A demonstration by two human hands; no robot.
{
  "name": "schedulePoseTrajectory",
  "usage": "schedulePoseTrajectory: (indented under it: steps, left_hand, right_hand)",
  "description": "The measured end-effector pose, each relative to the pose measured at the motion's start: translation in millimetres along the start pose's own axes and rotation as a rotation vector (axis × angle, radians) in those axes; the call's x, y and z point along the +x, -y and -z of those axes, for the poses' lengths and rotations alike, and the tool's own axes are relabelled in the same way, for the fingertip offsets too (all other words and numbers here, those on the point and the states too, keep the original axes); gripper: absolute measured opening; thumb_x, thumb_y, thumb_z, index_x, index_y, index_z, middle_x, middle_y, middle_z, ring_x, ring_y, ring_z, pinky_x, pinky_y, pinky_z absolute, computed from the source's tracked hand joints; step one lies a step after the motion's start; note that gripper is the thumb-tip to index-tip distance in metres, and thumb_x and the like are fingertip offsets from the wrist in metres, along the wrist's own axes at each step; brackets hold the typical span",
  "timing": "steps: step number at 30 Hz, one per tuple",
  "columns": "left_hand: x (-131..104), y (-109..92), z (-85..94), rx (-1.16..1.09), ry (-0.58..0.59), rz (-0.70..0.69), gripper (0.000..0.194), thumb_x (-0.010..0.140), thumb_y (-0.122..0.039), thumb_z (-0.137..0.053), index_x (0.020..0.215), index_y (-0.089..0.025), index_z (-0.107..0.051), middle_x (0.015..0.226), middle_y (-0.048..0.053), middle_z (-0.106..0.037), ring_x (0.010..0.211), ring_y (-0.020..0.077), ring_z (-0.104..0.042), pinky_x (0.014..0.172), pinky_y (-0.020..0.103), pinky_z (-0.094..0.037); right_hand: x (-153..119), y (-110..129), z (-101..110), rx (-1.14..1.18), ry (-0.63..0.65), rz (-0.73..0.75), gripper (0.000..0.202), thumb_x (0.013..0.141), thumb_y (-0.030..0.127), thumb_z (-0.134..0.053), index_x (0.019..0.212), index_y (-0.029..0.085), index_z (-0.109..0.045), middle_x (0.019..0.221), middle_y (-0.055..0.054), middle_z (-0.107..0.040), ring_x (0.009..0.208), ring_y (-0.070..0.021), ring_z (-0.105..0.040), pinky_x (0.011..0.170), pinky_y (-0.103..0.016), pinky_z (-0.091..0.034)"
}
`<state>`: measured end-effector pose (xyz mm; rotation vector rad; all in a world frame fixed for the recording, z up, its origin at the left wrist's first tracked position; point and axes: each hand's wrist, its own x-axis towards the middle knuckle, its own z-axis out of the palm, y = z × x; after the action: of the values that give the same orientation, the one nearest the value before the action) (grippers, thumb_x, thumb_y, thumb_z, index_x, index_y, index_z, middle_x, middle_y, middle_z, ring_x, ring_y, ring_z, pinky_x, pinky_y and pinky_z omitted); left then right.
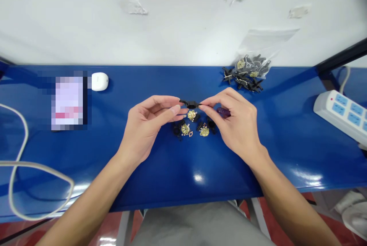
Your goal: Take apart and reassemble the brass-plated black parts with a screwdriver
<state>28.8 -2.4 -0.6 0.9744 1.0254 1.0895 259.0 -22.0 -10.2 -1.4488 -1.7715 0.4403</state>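
Observation:
A small black plastic part (191, 104) is held up over the blue table. My left hand (151, 123) pinches its left end between thumb and fingers. At the right end, the thumb and index fingertips of my right hand (235, 120) close on it. A dark purple, rounded thing (223, 112), like a tool handle, shows within my right hand; the rest of it is hidden. Just below the held part lie loose black pieces (177, 128) and brass-coloured round plates, among them one on the left (185, 129) and one on the right (204, 131).
A clear plastic bag (255, 62) of similar parts leans on the white wall, with black pronged parts (243, 81) in front. A power strip (341, 114) lies at right. On the left are a blurred-out phone-like device (69, 102), a white case (100, 81) and a white cable (43, 165).

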Motion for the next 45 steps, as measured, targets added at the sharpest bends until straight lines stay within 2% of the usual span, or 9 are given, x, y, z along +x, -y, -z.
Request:
schedulePoseTrajectory:
  steps: [4,8,10,15,18,23,32,37,45]
  left_hand:
    - [0.4,-1.6,0.9,-0.021,-0.026,0.005,0.018,0.092,-0.023,-0.101,0.107,-0.019,-0.092,0.112,0.008,-0.093,0.101,0.024,-0.09,0.094,0.032,-0.073]
    - [1.7,-1.1,2.7,-0.066,-0.063,0.018,0.018,0.092,-0.028,-0.101,0.105,-0.02,-0.091,0.077,0.002,-0.086,0.094,0.0242,-0.09,0.087,0.03,-0.071]
    - [3.3,-0.9,3.9,-0.098,-0.091,0.016,0.017,0.091,-0.03,-0.101,0.101,-0.021,-0.091,0.07,-0.002,-0.08,0.087,0.0206,-0.088,0.08,0.026,-0.069]
    - [7.7,-1.2,7.3,-0.165,-0.135,0.061,0.02,0.086,-0.031,-0.104,0.094,-0.02,-0.09,0.079,-0.002,-0.079,0.08,0.0138,-0.08,0.071,0.021,-0.064]
    - [8.7,-1.3,8.3,-0.188,-0.138,0.096,0.021,0.085,-0.03,-0.105,0.093,-0.019,-0.09,0.082,-0.001,-0.078,0.078,0.013,-0.076,0.069,0.02,-0.063]
    - [8.6,-2.6,7.5,-0.215,-0.137,0.111,0.02,0.086,-0.029,-0.105,0.093,-0.019,-0.089,0.085,-0.001,-0.076,0.077,0.0124,-0.073,0.066,0.02,-0.062]
    - [9.6,-2.3,10.9,-0.243,-0.118,0.104,0.015,0.094,-0.027,-0.099,0.096,-0.016,-0.089,0.088,0.001,-0.074,0.077,0.0125,-0.072,0.065,0.019,-0.064]
    - [5.5,-5.0,6.6,-0.249,-0.046,0.084,0.014,0.098,-0.026,-0.092,0.103,-0.013,-0.089,0.092,0.005,-0.075,0.08,0.0163,-0.073,0.066,0.023,-0.067]
    - [0.6,-13.7,1.1,-0.326,0.083,0.069,0.034,0.104,-0.044,-0.078,0.114,-0.012,-0.089,0.1,0.007,-0.071,0.078,0.0185,-0.065,0.075,0.035,-0.074]
  right_hand:
    - [1.6,-5.9,-1.7,-0.06,-0.008,-0.083,0.018,0.112,0.032,-0.071,0.099,0.027,-0.082,0.1,-0.004,-0.08,0.084,-0.0228,-0.07,0.077,-0.04,-0.053]
    - [1.2,-11.8,-6.5,-0.15,0.016,-0.145,0.02,0.109,0.034,-0.071,0.094,0.026,-0.081,0.095,-0.006,-0.08,0.083,-0.0249,-0.071,0.074,-0.04,-0.049]
    - [1.1,-13.8,-8.3,-0.195,0.031,-0.167,0.021,0.108,0.034,-0.071,0.091,0.026,-0.081,0.093,-0.006,-0.079,0.082,-0.0256,-0.07,0.072,-0.04,-0.047]
    - [2.5,-16.2,-8.8,-0.245,0.042,-0.199,0.015,0.105,0.03,-0.074,0.094,0.025,-0.083,0.096,-0.007,-0.079,0.083,-0.0259,-0.07,0.074,-0.04,-0.046]
    - [3.8,-17.0,-7.8,-0.222,0.041,-0.189,0.011,0.106,0.029,-0.075,0.106,0.025,-0.085,0.101,-0.007,-0.079,0.088,-0.0256,-0.073,0.078,-0.041,-0.05]
    - [4.0,-18.9,-8.6,-0.172,0.096,-0.146,0.023,0.111,0.03,-0.071,0.128,0.029,-0.086,0.111,-0.006,-0.078,0.086,-0.0225,-0.072,0.081,-0.041,-0.053]
    - [3.1,-19.9,-9.8,-0.143,0.151,-0.125,0.021,0.112,0.028,-0.07,0.125,0.029,-0.086,0.109,-0.005,-0.078,0.087,-0.0222,-0.072,0.08,-0.039,-0.053]
    - [2.6,-19.1,-9.9,-0.134,0.165,-0.124,0.019,0.111,0.026,-0.073,0.124,0.028,-0.086,0.108,-0.004,-0.078,0.089,-0.022,-0.074,0.082,-0.04,-0.055]
    - [2.6,-18.8,-10.4,-0.12,0.171,-0.122,0.017,0.111,0.025,-0.073,0.122,0.029,-0.086,0.108,-0.004,-0.078,0.092,-0.0235,-0.076,0.084,-0.041,-0.056]
